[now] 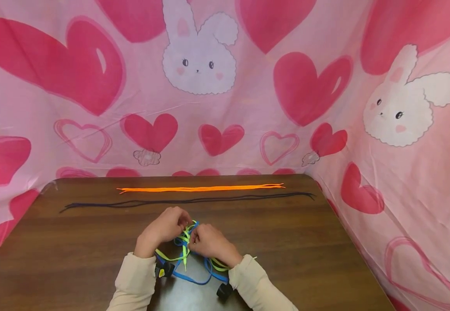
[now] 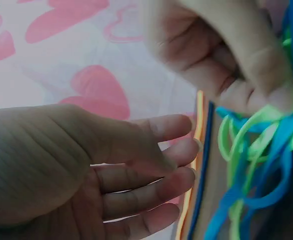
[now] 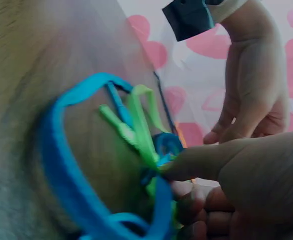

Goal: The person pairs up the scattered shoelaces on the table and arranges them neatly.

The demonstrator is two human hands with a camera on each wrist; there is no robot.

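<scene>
A loose tangle of flat blue and neon-green shoelaces (image 1: 184,252) lies on the table between my hands. My right hand (image 1: 211,242) pinches the laces between thumb and fingers; the right wrist view shows the thumb pressing where the green lace (image 3: 142,127) and the blue lace (image 3: 76,187) meet. Just left of the tangle is my left hand (image 1: 166,228). In the left wrist view its loosely bent fingers (image 2: 156,192) hold nothing and stay apart from the laces. Part of the tangle is hidden behind the right hand.
Across the back of the brown wooden table (image 1: 306,246) lie an orange pair of laces (image 1: 201,188) and a dark, thin pair (image 1: 186,201). Black wrist cameras (image 1: 224,292) sit close to the blue loops. A pink heart-and-rabbit cloth (image 1: 248,99) hangs behind the table.
</scene>
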